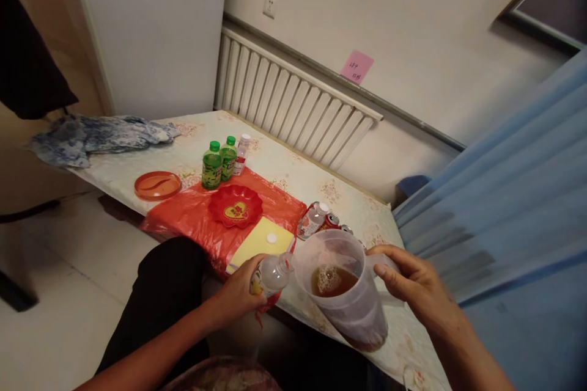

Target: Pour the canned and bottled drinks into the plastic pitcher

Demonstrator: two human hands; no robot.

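jug (362,317) x1, R hand (413,281) | clr btls (274,275) x3: 1 in L hand (247,286), 1 betw. hands just past jug, 1 well fwd of L | grn btls (211,166) x2, fwd of L | cans (332,220) 2+, part hid., betw. hands | plate (235,211) x1, pad (254,245) x1, cap (271,237) x1, fwd of L

A gap lies between the green bottles (213,168) and the clear bottle (312,221) beside the cans (331,220); the pitcher (353,314) blocks their front.
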